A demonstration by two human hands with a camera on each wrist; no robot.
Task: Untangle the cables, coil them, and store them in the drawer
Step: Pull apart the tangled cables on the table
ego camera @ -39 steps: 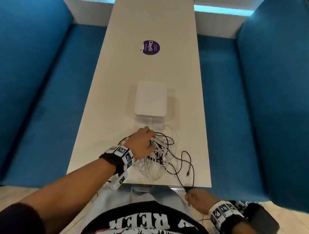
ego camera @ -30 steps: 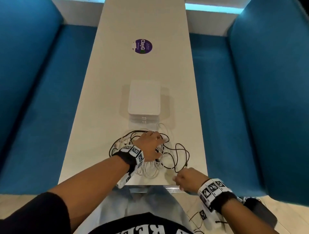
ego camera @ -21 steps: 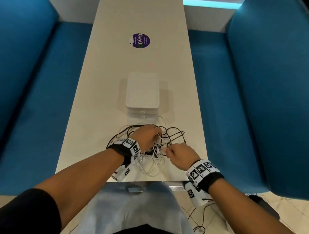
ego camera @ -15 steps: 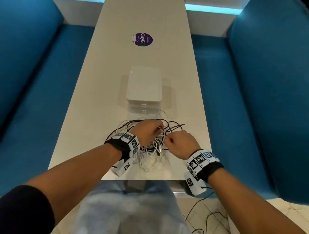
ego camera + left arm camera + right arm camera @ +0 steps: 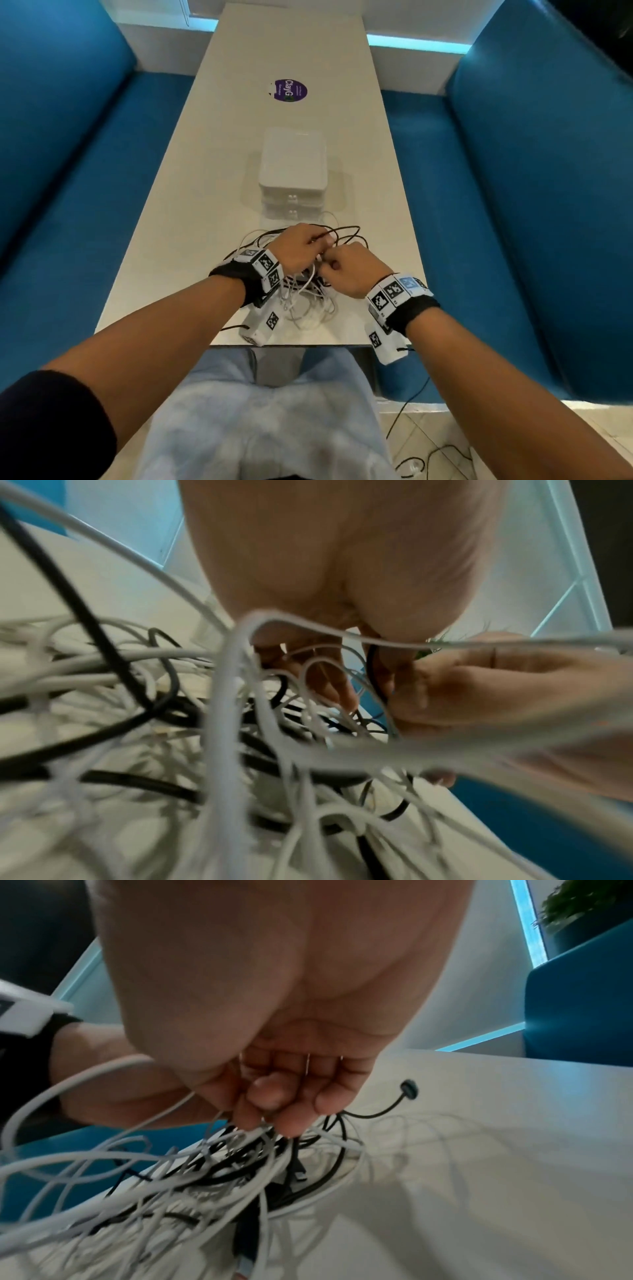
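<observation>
A purple sticker reads "ClayG". Both hands — left hand, right hand — now meet over the tangled cables on the table, fingers pinching strands; earlier the right hung below the edge.

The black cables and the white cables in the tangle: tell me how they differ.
1. Colour: the black cables are dark; the white cables are pale, close to the table's tone.
2. Number: in the wrist views the white cables look more numerous than the black cables.
3. Spread: black cables loop out toward the white drawer box; white cables bunch near the table's near edge.

Shared: both are knotted in one pile, uncoiled, worked by the left hand and right hand.
</observation>
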